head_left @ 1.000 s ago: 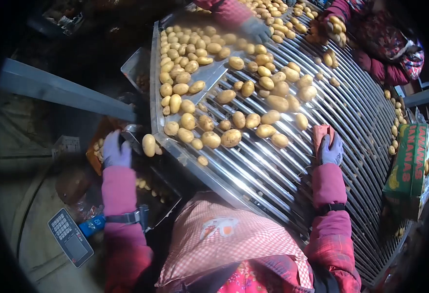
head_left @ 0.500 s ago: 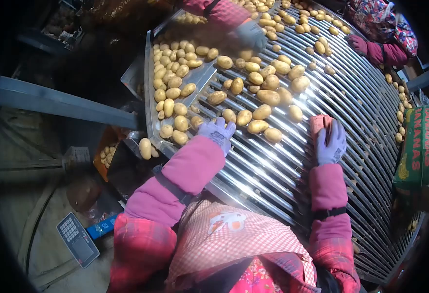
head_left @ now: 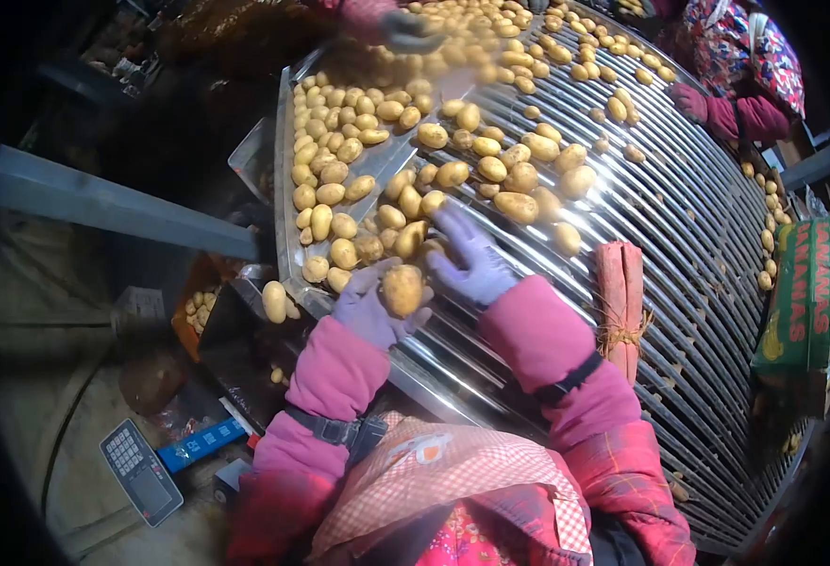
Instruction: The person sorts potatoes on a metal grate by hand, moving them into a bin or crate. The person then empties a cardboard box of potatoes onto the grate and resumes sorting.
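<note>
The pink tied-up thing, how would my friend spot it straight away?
Find the big rack of metal bars. Right of the right hand lies a pink bundle. The nearby potatoes are yellowish and rounded; it alone is long, straight and tied with string.

Potatoes (head_left: 516,207) are lying over the far and left parts of the rack (head_left: 707,283). The bundle (head_left: 620,292) is resting on its bars, nearer and to the right. A box (head_left: 797,302) is standing at the rack's right side. Left of the rack, a crate (head_left: 186,332) is holding potatoes behind a scale (head_left: 141,472).
</note>
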### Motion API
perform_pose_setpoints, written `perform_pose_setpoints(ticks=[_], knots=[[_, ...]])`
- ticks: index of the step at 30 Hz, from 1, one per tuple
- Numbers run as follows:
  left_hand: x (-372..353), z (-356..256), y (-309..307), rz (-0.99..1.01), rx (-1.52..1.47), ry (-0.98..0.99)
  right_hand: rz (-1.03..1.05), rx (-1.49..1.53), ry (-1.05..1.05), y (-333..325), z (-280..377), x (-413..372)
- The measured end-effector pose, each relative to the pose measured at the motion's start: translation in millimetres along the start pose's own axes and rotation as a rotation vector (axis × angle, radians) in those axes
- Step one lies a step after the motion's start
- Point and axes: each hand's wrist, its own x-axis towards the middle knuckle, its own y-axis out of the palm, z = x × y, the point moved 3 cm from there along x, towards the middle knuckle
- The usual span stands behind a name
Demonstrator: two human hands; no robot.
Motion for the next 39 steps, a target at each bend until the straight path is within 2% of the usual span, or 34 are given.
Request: perform_pose_setpoints(ticks=[1, 2, 3, 4, 5, 6, 7, 10, 11, 12, 14, 16, 17, 18, 19, 20, 21, 22, 23, 24, 26, 28, 30, 32, 33, 34, 37, 39], knots=[[-1.7, 4.8, 7.5, -0.027, 0.031, 0.014, -0.070, -0.007, -0.109, -18.8, 7.5, 8.9], [0.8, 7.4, 10.6, -0.048, 0.035, -0.009, -0.099, -0.092, 0.010, -45.3, 12.8, 19.0], [4.8, 8.7, 10.3, -0.061, 0.052, 0.005, -0.169, -0.210, -0.023, -57.8, -9.7, 22.6], [8.7, 10.9, 9.6, -0.081, 0.069, 0.015, -0.185, -0.264, 0.055, -64.9, -37.7, 24.8], [12.9, 14.7, 16.8, -0.113, 0.066, 0.038, -0.219, -0.534, -0.082, -63.6, -81.4, 15.7], [16.9, 16.1, 20.7, -0.169, 0.136, 0.058, -0.147, -0.430, 0.349, -69.8, -93.5, 18.3], [22.1, 15.4, 13.9, -0.149, 0.134, 0.045, -0.022, -0.213, 0.483, -64.4, -127.2, 14.9], [27.3, 12.6, 8.3, -0.152, 0.147, 0.040, 0.067, -0.362, 0.419, -57.7, -100.9, 20.0], [27.5, 11.8, 8.0, -0.180, 0.158, 0.045, 0.165, -0.329, 0.320, -33.0, -138.7, 6.1], [27.9, 11.6, 8.3, -0.178, 0.159, 0.044, 0.249, -0.170, 0.416, -44.7, -80.0, 17.8], [28.9, 12.3, 7.9, -0.154, 0.139, 0.003, 0.289, -0.219, 0.172, -44.8, -28.3, 8.0], [29.3, 11.3, 7.2, -0.171, 0.170, -0.005, 0.201, -0.225, -0.027, -48.6, -16.6, -2.8], [28.7, 11.2, 6.1, -0.183, 0.182, -0.026, 0.023, -0.075, 0.019, -56.4, -28.9, -12.6], [27.9, 11.9, 3.5, -0.196, 0.189, -0.047, -0.021, 0.001, 0.221, -71.4, -37.4, -18.6], [28.9, 13.0, 2.0, -0.060, 0.130, -0.084, -0.074, -0.186, 0.235, -91.2, -43.5, -27.9], [28.5, 15.1, 2.9, -0.055, 0.125, -0.092, -0.126, -0.376, 0.248, -108.7, -47.1, -38.4], [27.2, 15.7, 2.5, -0.206, 0.272, -0.072, -0.125, -0.387, 0.248, -115.2, -49.3, -48.8], [23.7, 15.9, 3.9, -0.360, 0.420, -0.050, 0.008, -0.328, 0.332, -112.9, -55.5, -62.3], [19.1, 18.9, 15.3, -0.349, 0.506, 0.009, 0.141, -0.266, 0.414, -107.3, -59.4, -75.8], [19.1, 19.3, 14.8, -0.346, 0.505, 0.010, 0.041, -0.339, 0.258, -99.4, -43.4, -79.8], [19.4, 19.7, 12.1, -0.310, 0.438, -0.045, 0.175, -0.288, 0.255, -92.0, -23.5, -79.3], [25.2, 17.9, 6.6, -0.326, 0.378, -0.069, 0.058, -0.369, 0.253, -88.4, -27.6, -72.4], [26.3, 18.1, 5.3, -0.342, 0.312, -0.098, 0.074, -0.457, 0.116, -89.5, 3.4, -37.6], [23.8, 20.4, 8.9, -0.237, 0.373, -0.172, 0.290, -0.522, 0.006, -66.7, 16.2, -20.6], [22.3, 20.2, 9.8, -0.199, 0.441, -0.241, 0.334, -0.566, -0.011, -49.2, 7.5, -20.6], [22.0, 18.1, 8.4, -0.201, 0.444, -0.231, 0.377, -0.607, -0.032, -32.4, -1.5, -18.8], [26.5, 22.2, -1.4, -0.027, 0.291, -0.209, 0.326, -0.548, 0.049, -22.2, -8.5, -5.5], [22.1, 19.2, 9.7, -0.067, 0.325, -0.164, 0.288, -0.400, 0.144, -31.1, -2.7, -1.8]])
